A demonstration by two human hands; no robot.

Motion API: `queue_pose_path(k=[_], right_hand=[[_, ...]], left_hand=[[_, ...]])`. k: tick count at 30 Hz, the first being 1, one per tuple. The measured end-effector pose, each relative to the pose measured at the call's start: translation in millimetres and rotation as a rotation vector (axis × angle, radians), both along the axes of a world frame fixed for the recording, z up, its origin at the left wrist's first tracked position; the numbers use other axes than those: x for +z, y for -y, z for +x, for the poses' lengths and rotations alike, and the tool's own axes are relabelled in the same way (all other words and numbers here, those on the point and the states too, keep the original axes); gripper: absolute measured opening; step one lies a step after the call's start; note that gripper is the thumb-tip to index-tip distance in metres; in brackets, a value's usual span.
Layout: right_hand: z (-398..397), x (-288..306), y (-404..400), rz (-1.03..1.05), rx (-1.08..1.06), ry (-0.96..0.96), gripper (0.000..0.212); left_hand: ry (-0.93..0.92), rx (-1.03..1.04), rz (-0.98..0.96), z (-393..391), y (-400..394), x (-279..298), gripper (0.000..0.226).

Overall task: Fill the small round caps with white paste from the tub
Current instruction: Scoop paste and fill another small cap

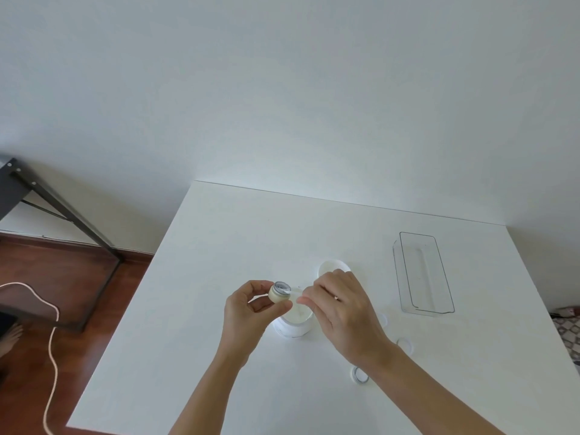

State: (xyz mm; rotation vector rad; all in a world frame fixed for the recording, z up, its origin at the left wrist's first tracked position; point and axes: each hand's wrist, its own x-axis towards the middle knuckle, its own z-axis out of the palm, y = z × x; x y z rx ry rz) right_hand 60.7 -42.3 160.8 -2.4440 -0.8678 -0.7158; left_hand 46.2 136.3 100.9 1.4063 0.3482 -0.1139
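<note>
The small round cap [279, 293], cream-coloured with a grey rim and a dab of white paste in its mouth, is held above the white desk [219, 246], just left of and over the open white plastic tub [295, 321]. The left hand [251, 309] pinches it between thumb and curled fingers, mouth tilted toward the right. The right hand [339, 306] has its fingers curled round a thin white stick [293, 291] whose tip reaches the cap's mouth; the stick is pale against the tub and hard to make out, and most of it is hidden inside the fingers.

The tub stands near the middle of the desk, toward the near edge, with smooth white paste showing inside; the right hand covers its right side. Behind that hand, the white round lid [329, 266] is only partly visible.

Near the right forearm lie 2 more small round caps: a clear-rimmed one [405, 343] and a grey-rimmed one [359, 375] closer to the near edge, partly hidden by the arm. Another pale round shape beside the right hand is too faint to identify.

A clear rectangular plastic tray [423, 274] sits toward the desk's right edge, well apart from the hands.
</note>
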Motion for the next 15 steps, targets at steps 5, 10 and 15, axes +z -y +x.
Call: queue_pose_path(k=[5,10,15], right_hand=[[-3.1,2.2,1.6,-0.021,0.026,0.061,0.028],[-4.2,3.2,5.3,-0.038,0.026,0.079,0.026],[-4.4,1.6,9.0,-0.021,-0.002,0.077,0.024]], left_hand=[[0.011,-0.005,-0.004,1.6,-1.5,-0.4,0.032],[0.026,0.005,-0.005,2.3,-1.2,-0.6,0.031],[0.027,0.024,-0.006,2.0,-3.8,-1.7,0.032]])
